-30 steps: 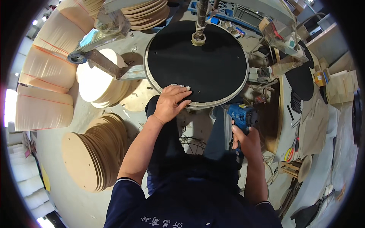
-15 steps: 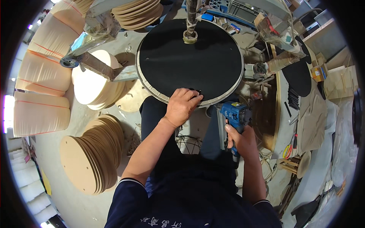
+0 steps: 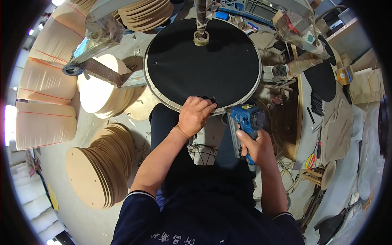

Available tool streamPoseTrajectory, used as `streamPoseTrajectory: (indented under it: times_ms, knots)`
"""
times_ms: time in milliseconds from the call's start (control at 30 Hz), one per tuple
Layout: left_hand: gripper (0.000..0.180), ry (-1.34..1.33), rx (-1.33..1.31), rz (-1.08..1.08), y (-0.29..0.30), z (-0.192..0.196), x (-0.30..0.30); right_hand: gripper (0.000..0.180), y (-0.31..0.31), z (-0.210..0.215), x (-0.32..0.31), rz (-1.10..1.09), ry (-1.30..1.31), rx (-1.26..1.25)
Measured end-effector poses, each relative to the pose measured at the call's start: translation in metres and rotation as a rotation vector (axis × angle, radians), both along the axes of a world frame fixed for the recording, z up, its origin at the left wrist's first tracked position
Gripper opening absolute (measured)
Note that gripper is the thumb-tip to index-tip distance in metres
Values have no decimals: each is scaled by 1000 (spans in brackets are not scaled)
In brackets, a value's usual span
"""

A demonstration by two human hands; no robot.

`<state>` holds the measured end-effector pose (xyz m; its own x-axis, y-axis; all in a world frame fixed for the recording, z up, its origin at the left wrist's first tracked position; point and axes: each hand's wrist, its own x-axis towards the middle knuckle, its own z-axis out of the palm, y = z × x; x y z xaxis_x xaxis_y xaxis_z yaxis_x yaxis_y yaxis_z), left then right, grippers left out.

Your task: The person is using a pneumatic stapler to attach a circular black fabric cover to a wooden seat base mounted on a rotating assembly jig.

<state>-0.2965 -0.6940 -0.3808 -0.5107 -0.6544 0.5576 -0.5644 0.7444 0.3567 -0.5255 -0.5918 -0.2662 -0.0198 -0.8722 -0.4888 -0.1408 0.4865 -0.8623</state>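
A round seat panel (image 3: 196, 69), covered in black fabric with a pale rim, lies in front of me. At its near edge my left hand (image 3: 195, 116) is closed, the fingers curled over the rim and pinching the black fabric (image 3: 179, 87); a small dark bump of it shows by the fingertips, the thumb side partly hidden. My right hand (image 3: 260, 148) is wrapped around the handle of a blue staple gun (image 3: 247, 116). Its nose points toward the near rim, just right of my left hand. Whether it touches the rim I cannot tell.
A taped metal post (image 3: 201, 20) presses down on the panel, and wrapped frame arms (image 3: 102, 69) flank it. Stacked wooden discs (image 3: 98, 171) and pale foam discs (image 3: 98, 87) stand left. On the right-hand bench lie black fabric pieces (image 3: 320, 81) and scissors (image 3: 311, 160).
The staple gun has moved left and slightly up, closer to the panel's near rim and my left hand. My left hand stays at the rim.
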Motion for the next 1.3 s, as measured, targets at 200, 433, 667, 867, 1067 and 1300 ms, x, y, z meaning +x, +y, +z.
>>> streamPoseTrajectory:
  times_ms: [200, 433, 667, 867, 1067, 1300]
  knots:
    - [31, -11, 17, -43, -1, -1, 2, 17, -14, -1, 8, 24, 4, -17]
    - [34, -32, 41, -60, 4, 0, 6, 22, -29, -10, 17, 50, 68, 59]
    - [33, 62, 65, -66, 16, -4, 10, 28, -30, -15, 24, 49, 61, 68]
    - [29, 101, 35, -66, 14, -13, 10, 29, -31, -17, 33, 41, 94, 105]
    - [26, 125, 14, -65, 13, -15, 7, 30, -31, -13, 37, 37, 180, 102]
    - [29, 143, -25, -22, 20, -23, -6, 33, -16, -6, 11, -100, 179, -31]
